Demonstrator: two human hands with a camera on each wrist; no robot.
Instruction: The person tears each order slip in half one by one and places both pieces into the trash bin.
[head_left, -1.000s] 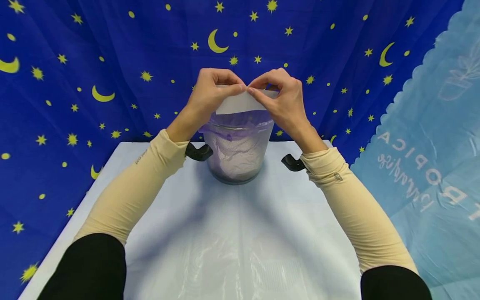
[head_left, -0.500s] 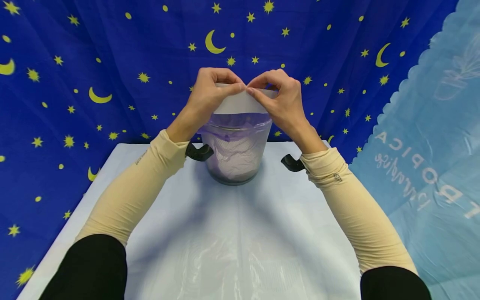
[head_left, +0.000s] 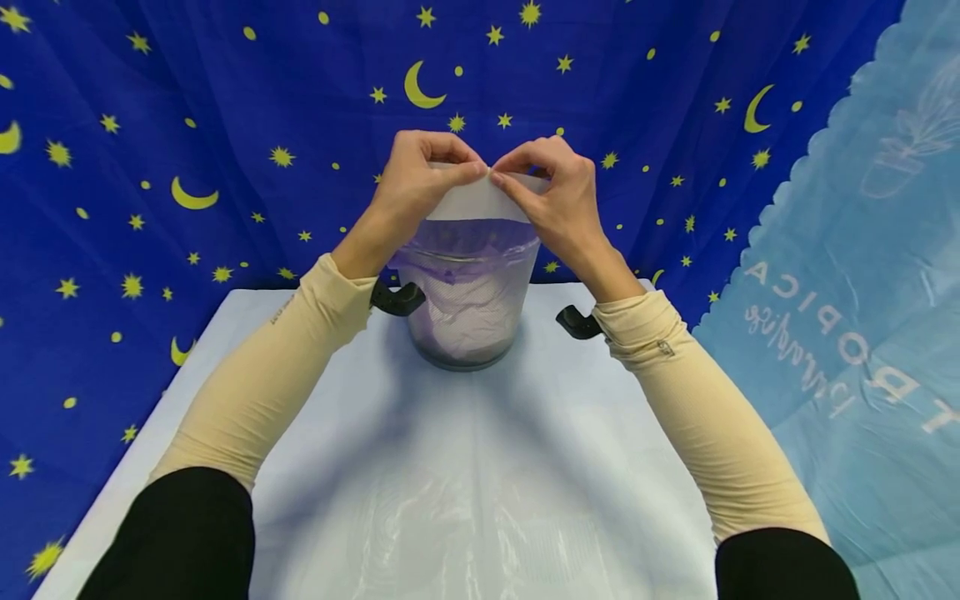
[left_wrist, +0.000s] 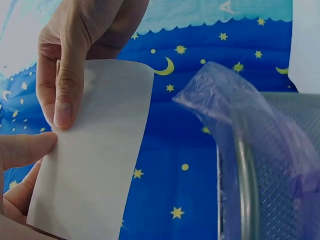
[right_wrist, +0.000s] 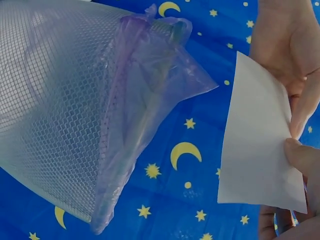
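A small sheet of white paper [head_left: 477, 200] is held up above a mesh waste bin [head_left: 472, 321]. My left hand [head_left: 407, 181] pinches its top edge between thumb and fingers, near the middle. Thumb and forefinger of my right hand [head_left: 564, 185] pinch the same edge right beside, the fingertips of both hands nearly meeting. The paper looks slightly bowed and whole in both wrist views. A thin purple bin liner [right_wrist: 150, 85] is folded over the bin's rim, apart from the paper.
The bin stands upright near the far edge of a table with a pale cover [head_left: 480, 467]. Behind hangs a blue curtain [head_left: 300, 100] with yellow moons and stars. A light blue lettered cloth [head_left: 847, 292] hangs at the right. Black wrist mounts [head_left: 399, 298] jut inward below the hands.
The bin and background have drifted slightly left in the head view. Both hands keep their pinch on the paper, with very little movement.
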